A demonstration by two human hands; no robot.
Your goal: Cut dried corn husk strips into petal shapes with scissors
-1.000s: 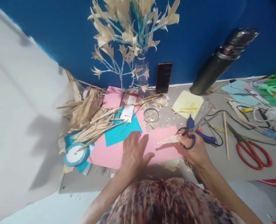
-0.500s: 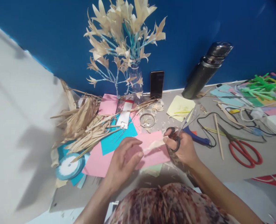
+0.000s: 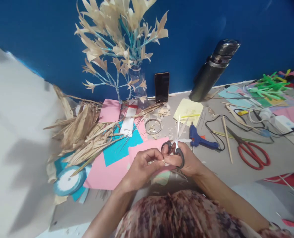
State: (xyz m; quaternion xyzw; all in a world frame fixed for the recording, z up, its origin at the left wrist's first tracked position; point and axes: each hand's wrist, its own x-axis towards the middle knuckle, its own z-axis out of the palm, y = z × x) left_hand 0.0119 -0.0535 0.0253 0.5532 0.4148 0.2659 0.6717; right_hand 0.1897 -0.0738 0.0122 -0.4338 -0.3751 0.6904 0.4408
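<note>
My left hand (image 3: 143,167) is closed, pinching a small pale strip of dried husk (image 3: 164,162) whose larger part is hidden by fingers. Meeting it fingertip to fingertip, my right hand (image 3: 190,161) pinches the same strip. Black-handled scissors (image 3: 177,140) hang on the right hand's fingers, blades pointing away from me and slightly parted. Both hands are just above pink paper (image 3: 107,173), with a blue sheet (image 3: 121,148) beyond the left one. Past the right hand lies a blue glue gun (image 3: 203,140).
Dried husks (image 3: 79,129) and a ribbon spool (image 3: 70,181) lie left. Husk flowers (image 3: 122,46) in a clear bottle, a phone (image 3: 162,87) and a dark flask (image 3: 210,76) stand along the wall. Red-handled scissors (image 3: 266,162), a wooden stick (image 3: 227,140) and cables lie right.
My left hand, open and apart before, has moved right and closed on the strip. My right hand has turned the scissors more upright. The view has shifted slightly.
</note>
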